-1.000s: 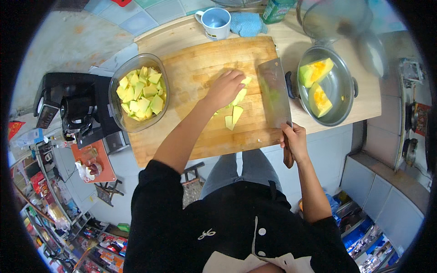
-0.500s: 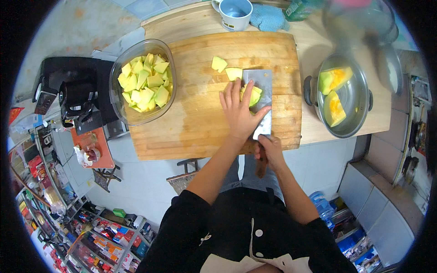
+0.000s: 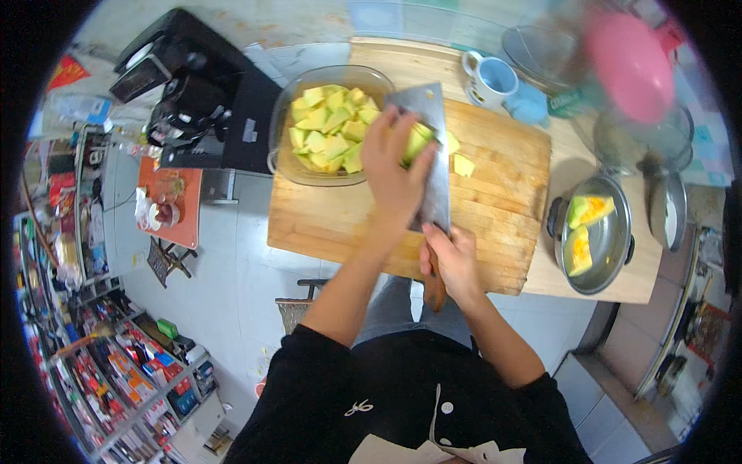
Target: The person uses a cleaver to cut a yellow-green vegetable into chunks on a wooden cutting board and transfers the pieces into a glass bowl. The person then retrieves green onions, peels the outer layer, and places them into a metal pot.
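Note:
My right hand (image 3: pixel 452 259) is closed around the brown wooden handle of a cleaver (image 3: pixel 437 182). Its broad steel blade is raised at a tilt beside the glass bowl (image 3: pixel 280 147). My left hand (image 3: pixel 394 166), slightly blurred, cups several green-yellow pumpkin pieces (image 3: pixel 418 145) against the blade, fingers on one side and thumb on the other. Pumpkin chunks (image 3: pixel 332 127) are heaped in the bowl, which stands on the left part of the wooden cutting board (image 3: pixel 495 209). Two loose pumpkin pieces (image 3: pixel 463 165) lie on the board just right of the blade.
At the right, a metal pot (image 3: pixel 610 267) holds two larger pumpkin wedges (image 3: pixel 580 251). A blue-and-white mug (image 3: pixel 493 79), a blue cloth (image 3: pixel 527 104) and a pink plastic item (image 3: pixel 630 66) are along the back. A black appliance (image 3: pixel 247 116) stands left of the bowl.
Both hands have carried the cleaver and the pumpkin pieces leftward, from the right part of the board to the bowl's right edge. Two pieces stay behind on the board. The view has shifted too.

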The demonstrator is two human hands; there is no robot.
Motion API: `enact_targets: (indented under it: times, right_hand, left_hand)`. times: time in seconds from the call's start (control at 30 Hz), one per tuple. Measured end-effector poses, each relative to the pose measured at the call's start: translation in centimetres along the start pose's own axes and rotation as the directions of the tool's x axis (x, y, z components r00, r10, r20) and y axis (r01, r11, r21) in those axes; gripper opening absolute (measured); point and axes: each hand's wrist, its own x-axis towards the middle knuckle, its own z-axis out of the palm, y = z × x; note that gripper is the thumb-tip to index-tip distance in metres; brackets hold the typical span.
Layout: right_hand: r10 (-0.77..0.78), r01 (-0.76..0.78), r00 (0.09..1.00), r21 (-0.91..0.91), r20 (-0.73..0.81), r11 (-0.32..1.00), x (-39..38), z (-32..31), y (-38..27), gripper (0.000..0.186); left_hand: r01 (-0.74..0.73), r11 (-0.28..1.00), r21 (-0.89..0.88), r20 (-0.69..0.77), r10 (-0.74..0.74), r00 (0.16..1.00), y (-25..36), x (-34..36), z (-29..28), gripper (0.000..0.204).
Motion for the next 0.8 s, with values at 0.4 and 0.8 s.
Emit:
enact_targets:
  times: [0.4,0.8]
  right_hand:
    - [-0.035,0.057,0.947,0.059,-0.319,0.997,-1.4,-8.6,1.9,0.021]
    - [0.264,-0.2,0.943,0.287,-0.204,0.937,0.2,-10.8,9.0,0.026]
  left_hand:
    - [0.293,0.879,-0.375,0.012,-0.312,0.95,-4.2,3.5,-4.2,0.026]
    - [-0.182,0.982,0.044,0.547,0.129,0.827,-5.1,-6.0,10.6,0.043]
